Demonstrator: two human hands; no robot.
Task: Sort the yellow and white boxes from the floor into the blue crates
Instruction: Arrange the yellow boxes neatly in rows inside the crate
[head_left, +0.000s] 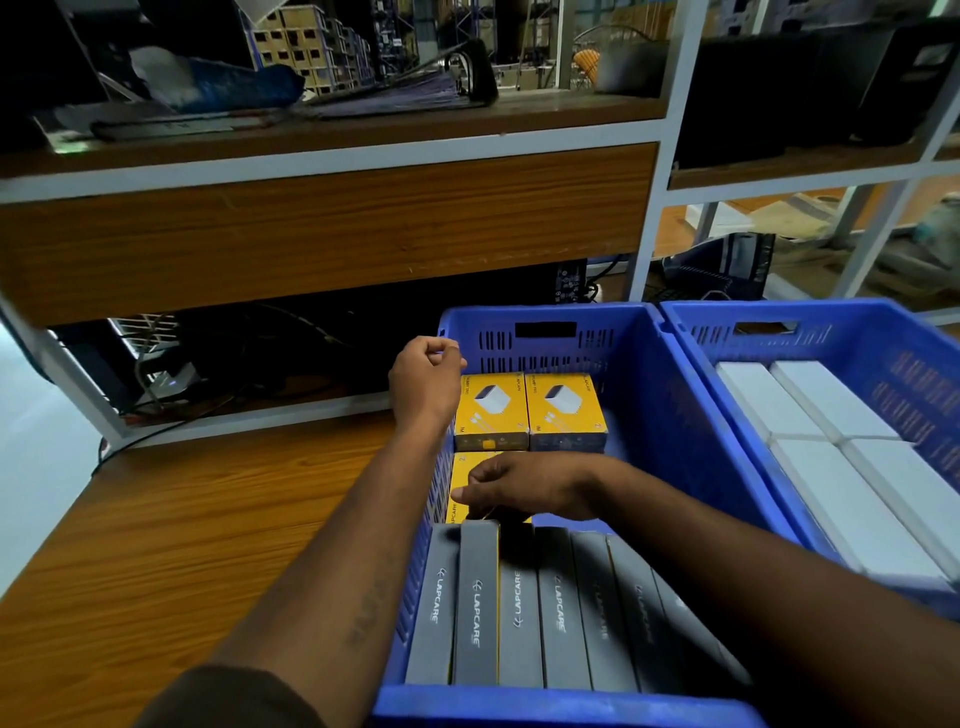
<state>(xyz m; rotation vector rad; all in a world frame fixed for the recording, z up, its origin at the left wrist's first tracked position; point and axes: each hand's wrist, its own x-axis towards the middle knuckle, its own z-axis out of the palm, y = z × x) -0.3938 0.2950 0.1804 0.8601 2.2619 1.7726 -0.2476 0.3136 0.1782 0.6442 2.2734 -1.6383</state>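
Two blue crates stand side by side on a wooden table. The left crate (660, 395) holds two yellow boxes (524, 410) flat at its far end, and a row of dark grey box sides marked LAPCARE (561, 608) at its near end. Between them lies another yellow box (462, 480). My right hand (524, 491) reaches across and pinches this box at its near edge. My left hand (423, 379) is curled over the crate's left rim near the far corner. The right crate (810, 332) holds several white boxes (831, 457).
The wooden table (182, 545) stretches to the left of the crates. Behind it stands a shelf unit with a wood panel (332, 228), cables in the dark gap below, and files and clutter on top. The floor shows at the far left.
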